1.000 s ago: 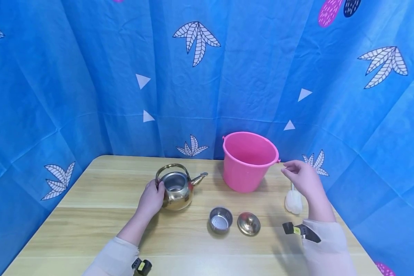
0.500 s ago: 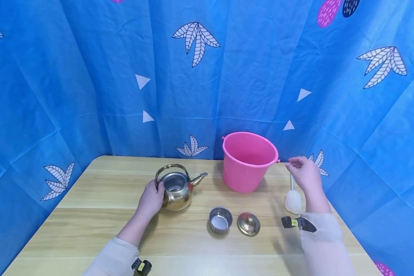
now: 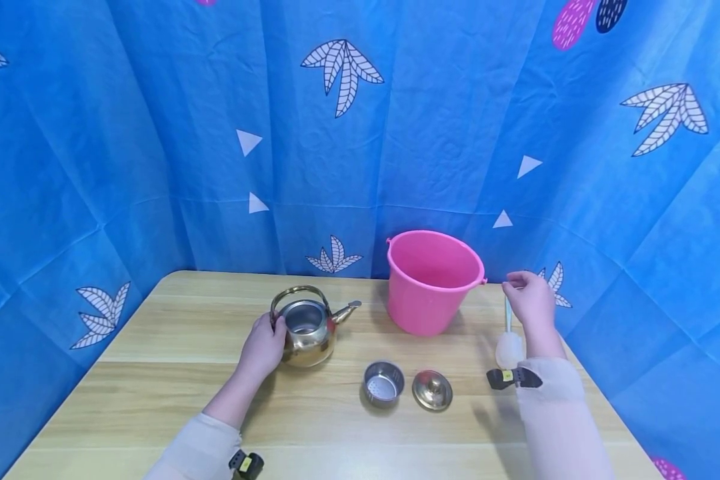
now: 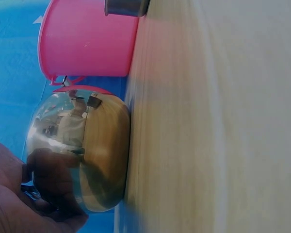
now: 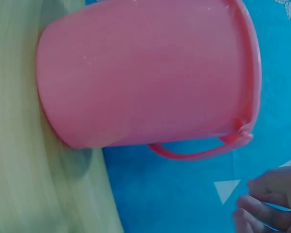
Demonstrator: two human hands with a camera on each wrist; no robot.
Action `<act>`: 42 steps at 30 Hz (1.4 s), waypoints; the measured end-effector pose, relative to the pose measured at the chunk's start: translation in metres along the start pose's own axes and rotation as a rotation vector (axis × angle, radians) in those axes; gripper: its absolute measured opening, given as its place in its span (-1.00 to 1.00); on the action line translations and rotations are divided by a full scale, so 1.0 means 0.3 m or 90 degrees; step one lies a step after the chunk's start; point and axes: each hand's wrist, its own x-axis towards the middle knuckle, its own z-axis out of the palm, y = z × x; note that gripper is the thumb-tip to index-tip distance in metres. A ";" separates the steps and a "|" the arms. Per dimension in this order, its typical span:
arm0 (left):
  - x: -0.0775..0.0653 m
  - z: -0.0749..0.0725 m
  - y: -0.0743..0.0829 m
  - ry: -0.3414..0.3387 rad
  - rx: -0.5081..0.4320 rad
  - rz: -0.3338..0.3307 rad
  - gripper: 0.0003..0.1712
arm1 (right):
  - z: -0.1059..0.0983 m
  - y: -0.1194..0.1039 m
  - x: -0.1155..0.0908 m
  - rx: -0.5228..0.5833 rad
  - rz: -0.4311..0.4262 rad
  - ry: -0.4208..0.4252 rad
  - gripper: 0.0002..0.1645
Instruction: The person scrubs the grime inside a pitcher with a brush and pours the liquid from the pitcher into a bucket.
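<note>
Left hand [image 3: 265, 347] grips glossy, rounded, brass-coloured kettle [image 3: 312, 348], left of centre on wood-grained tabletop [image 3: 138, 380]. Right hand [image 3: 531, 301], fingers loosely curled, grips nothing, right of frame, near smooth, tapered pink bucket [image 3: 423, 310].

The kettle [image 3: 308, 352] is glossy metal, the bucket [image 3: 423, 310] smooth plastic, the tabletop [image 3: 318, 427] wood-grained, the curtain [image 3: 330, 167] creased cloth.

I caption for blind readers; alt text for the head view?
A person's left hand grips an open gold kettle on a table; the right hand hovers beside a pink bucket, near a white-headed utensil. A metal strainer and lid sit in front.
</note>
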 end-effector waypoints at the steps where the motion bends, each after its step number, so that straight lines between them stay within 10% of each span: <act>1: 0.000 0.000 0.000 -0.001 0.000 -0.001 -0.46 | 0.005 0.004 0.005 0.003 0.006 0.003 -0.58; 42: 0.003 -0.001 0.000 0.004 0.004 0.002 -0.43 | 0.118 0.196 0.141 -0.043 0.075 0.041 -0.54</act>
